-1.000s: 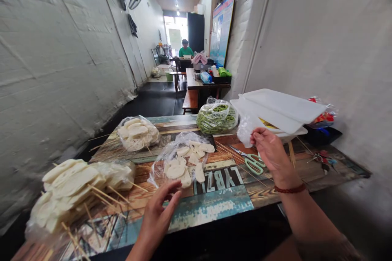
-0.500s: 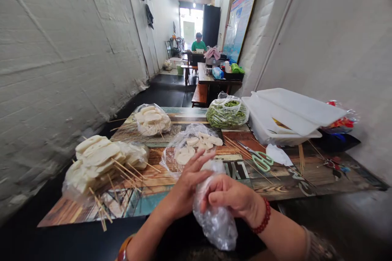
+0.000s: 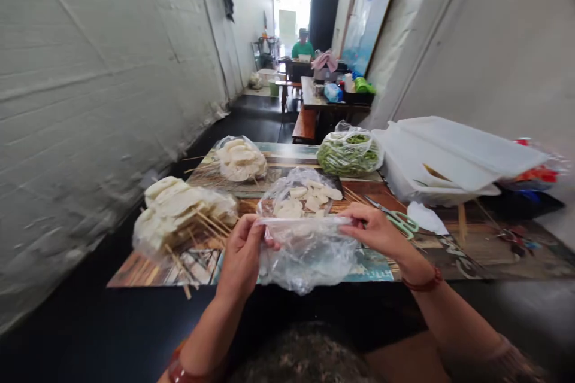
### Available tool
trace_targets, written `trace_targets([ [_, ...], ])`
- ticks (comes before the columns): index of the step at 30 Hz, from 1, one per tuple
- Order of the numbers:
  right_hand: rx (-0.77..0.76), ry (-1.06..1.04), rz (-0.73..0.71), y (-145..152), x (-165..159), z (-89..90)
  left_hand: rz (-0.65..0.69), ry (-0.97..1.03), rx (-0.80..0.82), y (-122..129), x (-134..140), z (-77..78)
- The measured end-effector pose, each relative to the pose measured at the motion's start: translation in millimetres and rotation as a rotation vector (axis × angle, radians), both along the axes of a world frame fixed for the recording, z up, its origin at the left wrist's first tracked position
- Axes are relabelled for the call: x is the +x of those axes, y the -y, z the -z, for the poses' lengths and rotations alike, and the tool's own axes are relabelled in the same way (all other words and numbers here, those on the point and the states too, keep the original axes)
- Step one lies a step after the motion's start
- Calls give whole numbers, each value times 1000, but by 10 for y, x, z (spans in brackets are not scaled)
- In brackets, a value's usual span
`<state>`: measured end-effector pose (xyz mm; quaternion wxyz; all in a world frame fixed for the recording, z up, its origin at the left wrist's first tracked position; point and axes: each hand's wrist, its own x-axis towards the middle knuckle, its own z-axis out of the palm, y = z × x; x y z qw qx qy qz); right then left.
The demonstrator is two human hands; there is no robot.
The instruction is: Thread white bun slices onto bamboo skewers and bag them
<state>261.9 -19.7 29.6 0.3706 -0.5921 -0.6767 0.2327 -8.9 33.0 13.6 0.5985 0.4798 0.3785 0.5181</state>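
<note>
A clear plastic bag (image 3: 308, 257) hangs stretched between my two hands at the table's near edge. My left hand (image 3: 245, 251) pinches one corner of its rim, and my right hand (image 3: 371, 230) pinches the opposite corner. Just behind it lies another clear bag, open, with pale slices (image 3: 309, 194) in it. To the left, skewered pale slices (image 3: 179, 209) are heaped in plastic, their bamboo sticks (image 3: 211, 224) pointing towards me. Green-handled scissors (image 3: 399, 221) rest beyond my right hand.
A bag of green strips (image 3: 350, 149) and a bag of pale slices (image 3: 241, 158) stand at the back. White plastic tubs (image 3: 431, 155) occupy the right, near a white tissue (image 3: 426, 218). A person in green (image 3: 303, 48) sits far off.
The bag was bunched up between my hands; now it is spread wide, its rim pulled taut. My hands have moved apart. The camera view has shifted.
</note>
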Motion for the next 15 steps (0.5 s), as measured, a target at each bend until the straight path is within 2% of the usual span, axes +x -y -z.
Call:
trace_targets([
  [3,167,130,17,-96,-20,59,-10,-15,-25,19,-13,31],
  [5,203,85,52,-141,-69,94,35,-130,-5,60,-62,78],
  [7,161,-68,98,-155,-141,148,122,-335,76,124,-129,157],
  [10,-11,-441,100,-83,-253,276,266,-572,157,231,-267,337],
  [12,-206,-631,-28,27,-297,369,298,-588,123,289,-388,462],
  [15,-474,-615,-287,204,-288,473,240,-498,6,335,-570,572],
])
